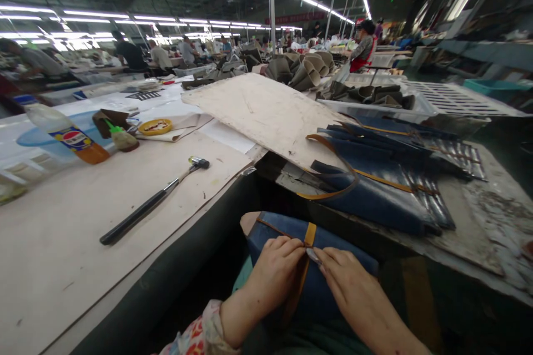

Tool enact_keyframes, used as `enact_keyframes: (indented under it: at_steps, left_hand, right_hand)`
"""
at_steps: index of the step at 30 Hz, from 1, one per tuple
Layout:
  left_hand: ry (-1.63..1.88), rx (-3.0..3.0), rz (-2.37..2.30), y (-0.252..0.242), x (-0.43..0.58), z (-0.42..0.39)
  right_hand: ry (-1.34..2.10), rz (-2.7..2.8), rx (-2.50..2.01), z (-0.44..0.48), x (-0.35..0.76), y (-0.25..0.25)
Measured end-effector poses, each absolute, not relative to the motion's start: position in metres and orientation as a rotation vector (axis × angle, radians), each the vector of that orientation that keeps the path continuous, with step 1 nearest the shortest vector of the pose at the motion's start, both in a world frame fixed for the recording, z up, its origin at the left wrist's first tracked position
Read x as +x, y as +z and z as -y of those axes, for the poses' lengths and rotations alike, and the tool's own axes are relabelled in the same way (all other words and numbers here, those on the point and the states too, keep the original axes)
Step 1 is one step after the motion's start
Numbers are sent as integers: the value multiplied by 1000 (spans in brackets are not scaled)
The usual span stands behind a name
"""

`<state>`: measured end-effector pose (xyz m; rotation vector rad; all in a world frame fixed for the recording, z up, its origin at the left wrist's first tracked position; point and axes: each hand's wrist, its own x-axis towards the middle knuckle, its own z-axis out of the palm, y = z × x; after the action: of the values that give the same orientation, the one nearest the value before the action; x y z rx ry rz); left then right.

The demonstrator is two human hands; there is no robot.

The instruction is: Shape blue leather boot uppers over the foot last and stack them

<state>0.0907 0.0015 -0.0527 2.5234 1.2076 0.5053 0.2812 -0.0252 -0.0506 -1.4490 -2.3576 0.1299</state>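
A dark blue leather panel (pixel 341 247) lies across my lap, with a tan strap (pixel 310 234) running over it. My left hand (pixel 272 269) is closed, its curled fingers pinching the strap against the panel. My right hand (pixel 352 280) is closed too, fingers pressed together over a small grey metal tool (pixel 313 256) whose tip meets the strap beside my left fingertips. Most of that tool is hidden under the right fingers, so its kind does not show. At the panel's far left corner a pale beige piece (pixel 250 223) sticks out.
On the left table lie a hammer (pixel 154 208), a drink bottle (pixel 69 130), a green-tipped squeeze bottle (pixel 122 136) and a yellow dish (pixel 155 126). Stacked blue leather pieces (pixel 375 188) with tan straps cover the right bench. Behind a pale board (pixel 254 108), a person (pixel 364 47) stands.
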Motion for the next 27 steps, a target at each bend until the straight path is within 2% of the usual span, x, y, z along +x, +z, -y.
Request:
enact_keyframes:
  at_steps: [15,21,27]
  left_hand:
    - [479,2544,-1210,-46,88,4]
    - [544,2542,-1269,-47,89,8]
    - [610,2569,-1402,-53,78,5]
  right_hand:
    - [-244,2440,-1808,24,256,-54]
    - [-126,2375,-1519,16,278,-60]
    - [-15,2389,-1285,15,283,-41]
